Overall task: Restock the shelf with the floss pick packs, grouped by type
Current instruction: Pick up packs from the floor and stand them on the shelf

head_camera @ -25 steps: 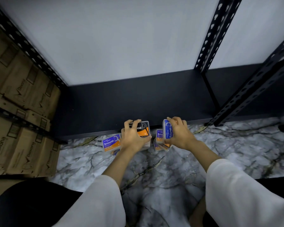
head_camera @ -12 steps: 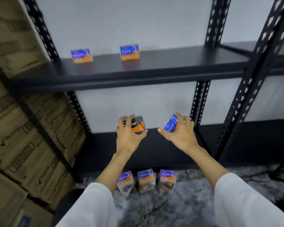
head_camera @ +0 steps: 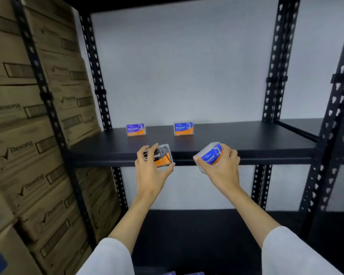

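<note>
My left hand [head_camera: 152,171] grips a black and orange Charcoal floss pick pack [head_camera: 160,156] just in front of the black shelf [head_camera: 246,143]. My right hand [head_camera: 220,168] holds a blue and orange Round pack [head_camera: 210,156], tilted, at the same height. At the back of that shelf stand a blue Smooth pack [head_camera: 136,129] on the left and a blue Round pack [head_camera: 183,128] to its right, a gap between them. The tops of more packs [head_camera: 187,273] peek in at the bottom edge.
Brown cardboard boxes [head_camera: 28,135] are stacked on the rack to the left. Black perforated uprights [head_camera: 274,62] frame the bay, with a white wall behind. A lower black shelf [head_camera: 187,235] lies beneath my arms. Another shelf [head_camera: 306,126] continues to the right.
Both hands have risen from the floor with one pack each, up to the level of the middle shelf. My view has tilted upward, and the packs on the floor have nearly left it.
</note>
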`<move>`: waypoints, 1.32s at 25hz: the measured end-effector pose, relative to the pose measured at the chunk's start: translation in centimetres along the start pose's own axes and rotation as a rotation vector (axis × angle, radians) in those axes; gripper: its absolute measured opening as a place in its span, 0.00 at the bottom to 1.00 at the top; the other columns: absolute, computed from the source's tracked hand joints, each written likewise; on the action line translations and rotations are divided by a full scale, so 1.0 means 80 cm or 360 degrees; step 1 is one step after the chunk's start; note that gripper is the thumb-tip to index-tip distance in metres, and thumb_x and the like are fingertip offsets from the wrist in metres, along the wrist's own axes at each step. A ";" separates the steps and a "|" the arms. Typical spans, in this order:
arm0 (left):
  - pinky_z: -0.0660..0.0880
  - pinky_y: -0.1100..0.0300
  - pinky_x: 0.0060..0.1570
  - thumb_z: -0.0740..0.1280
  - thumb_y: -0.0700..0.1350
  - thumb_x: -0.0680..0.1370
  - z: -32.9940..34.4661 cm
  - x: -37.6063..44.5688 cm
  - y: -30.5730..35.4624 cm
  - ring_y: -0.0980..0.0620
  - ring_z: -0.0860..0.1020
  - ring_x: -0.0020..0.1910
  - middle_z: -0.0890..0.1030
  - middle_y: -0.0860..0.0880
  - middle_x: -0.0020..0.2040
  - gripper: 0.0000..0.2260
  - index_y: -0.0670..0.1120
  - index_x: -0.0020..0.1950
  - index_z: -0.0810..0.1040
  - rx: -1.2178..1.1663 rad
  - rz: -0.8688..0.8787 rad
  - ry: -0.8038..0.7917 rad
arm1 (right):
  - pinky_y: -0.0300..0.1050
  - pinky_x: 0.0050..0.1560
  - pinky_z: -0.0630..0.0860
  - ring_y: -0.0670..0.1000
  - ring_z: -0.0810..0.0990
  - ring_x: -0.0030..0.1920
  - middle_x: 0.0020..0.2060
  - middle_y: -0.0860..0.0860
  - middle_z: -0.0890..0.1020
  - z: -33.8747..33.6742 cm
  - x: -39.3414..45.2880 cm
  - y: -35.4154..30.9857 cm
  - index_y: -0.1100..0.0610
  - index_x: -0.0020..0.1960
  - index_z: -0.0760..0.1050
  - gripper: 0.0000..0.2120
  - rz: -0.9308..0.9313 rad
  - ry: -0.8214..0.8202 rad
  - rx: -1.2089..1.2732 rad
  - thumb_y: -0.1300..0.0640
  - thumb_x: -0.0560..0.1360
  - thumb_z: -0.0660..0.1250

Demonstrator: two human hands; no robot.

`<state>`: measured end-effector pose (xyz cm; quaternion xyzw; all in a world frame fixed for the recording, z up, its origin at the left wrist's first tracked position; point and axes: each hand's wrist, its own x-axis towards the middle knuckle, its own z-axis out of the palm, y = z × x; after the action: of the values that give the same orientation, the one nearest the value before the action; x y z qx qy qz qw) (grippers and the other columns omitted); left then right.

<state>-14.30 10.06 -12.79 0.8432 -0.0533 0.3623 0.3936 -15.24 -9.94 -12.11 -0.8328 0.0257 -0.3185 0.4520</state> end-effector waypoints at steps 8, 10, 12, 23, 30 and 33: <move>0.74 0.54 0.49 0.76 0.56 0.68 -0.022 0.100 -0.038 0.52 0.65 0.65 0.60 0.57 0.69 0.32 0.60 0.68 0.65 0.0210 -0.0012 0.0117 | 0.52 0.53 0.77 0.52 0.76 0.53 0.53 0.50 0.74 0.085 0.116 -0.050 0.56 0.59 0.68 0.43 0.0038 -0.0018 -0.0063 0.27 0.57 0.71; 0.72 0.57 0.47 0.76 0.57 0.68 -0.020 0.117 -0.046 0.52 0.65 0.65 0.60 0.57 0.69 0.32 0.59 0.68 0.65 0.0257 -0.0013 0.0124 | 0.51 0.50 0.79 0.51 0.77 0.53 0.50 0.49 0.76 0.111 0.137 -0.045 0.56 0.55 0.70 0.45 0.0096 -0.0031 -0.0044 0.22 0.52 0.68; 0.71 0.56 0.46 0.76 0.57 0.68 -0.019 0.130 -0.056 0.52 0.65 0.64 0.60 0.57 0.69 0.32 0.60 0.68 0.65 0.0284 -0.0010 0.0129 | 0.50 0.51 0.78 0.52 0.73 0.57 0.53 0.50 0.74 0.128 0.153 -0.047 0.58 0.58 0.68 0.46 0.0164 -0.0069 0.0017 0.26 0.54 0.72; 0.73 0.54 0.48 0.75 0.59 0.67 -0.004 0.140 -0.060 0.53 0.66 0.63 0.61 0.57 0.68 0.33 0.60 0.68 0.65 0.0318 -0.0033 0.0077 | 0.49 0.49 0.72 0.59 0.67 0.62 0.61 0.59 0.68 0.164 0.177 -0.047 0.64 0.63 0.60 0.49 0.0376 0.0003 -0.0188 0.31 0.60 0.73; 0.69 0.56 0.44 0.76 0.59 0.66 0.025 0.136 -0.009 0.54 0.66 0.64 0.62 0.58 0.67 0.32 0.61 0.67 0.67 0.0182 0.0009 -0.0056 | 0.53 0.58 0.70 0.60 0.65 0.65 0.62 0.59 0.67 0.094 0.174 -0.013 0.64 0.63 0.63 0.36 0.0207 -0.0176 -0.0182 0.39 0.69 0.71; 0.71 0.56 0.46 0.77 0.59 0.65 0.073 0.128 0.037 0.53 0.66 0.63 0.62 0.58 0.66 0.33 0.60 0.66 0.67 0.0097 0.0075 -0.0250 | 0.49 0.55 0.71 0.57 0.70 0.62 0.61 0.57 0.71 0.034 0.177 0.025 0.60 0.62 0.68 0.20 0.0068 -0.0232 -0.0289 0.51 0.76 0.67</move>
<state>-4.58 5.91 -6.79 0.8791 -0.0928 0.3055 0.3538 -1.96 -13.85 -7.51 -0.8905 0.0390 -0.2437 0.3821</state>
